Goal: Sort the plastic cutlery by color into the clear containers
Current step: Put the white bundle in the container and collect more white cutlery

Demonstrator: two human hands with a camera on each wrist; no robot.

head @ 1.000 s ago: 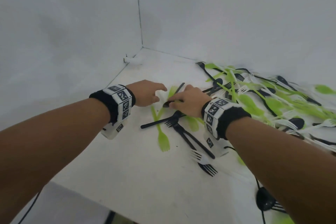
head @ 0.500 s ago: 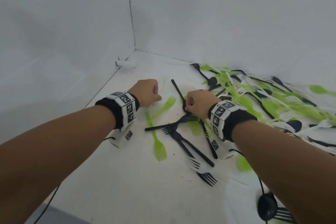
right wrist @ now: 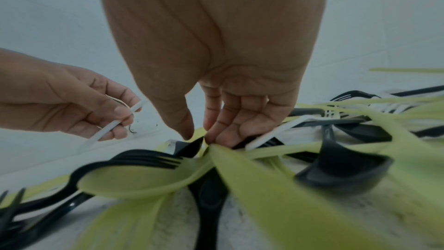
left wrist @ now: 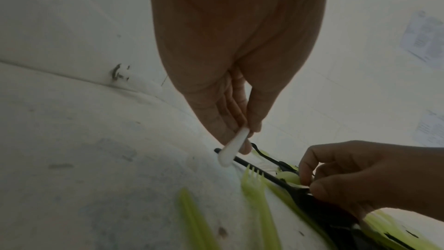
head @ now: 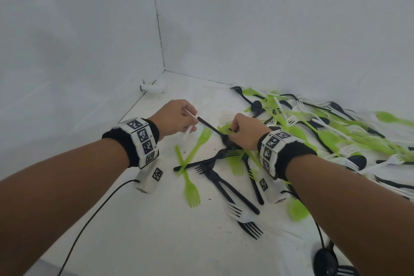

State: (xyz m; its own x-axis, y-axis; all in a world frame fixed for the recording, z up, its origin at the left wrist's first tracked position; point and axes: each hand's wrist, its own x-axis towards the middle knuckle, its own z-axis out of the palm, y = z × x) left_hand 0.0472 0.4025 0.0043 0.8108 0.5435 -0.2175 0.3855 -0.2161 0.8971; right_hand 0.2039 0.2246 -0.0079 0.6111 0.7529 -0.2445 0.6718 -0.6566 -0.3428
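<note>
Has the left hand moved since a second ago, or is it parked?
Yes. The left hand, pinching a white utensil, has drawn back from the green fork it reached over, toward the left wall.

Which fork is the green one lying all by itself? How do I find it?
Start at the left hand. Just below it, nearer you, on the white table, lies the lone green fork, prongs towards you. Unlike the forks beside it, a black fork's handle crosses its stem.

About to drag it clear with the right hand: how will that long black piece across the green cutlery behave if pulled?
The black piece looks thin, stiff and light, so it should slide readily. Pinched by the right hand among the green cutlery, it may drag neighbours along. Smooth plastic may slip.
</note>
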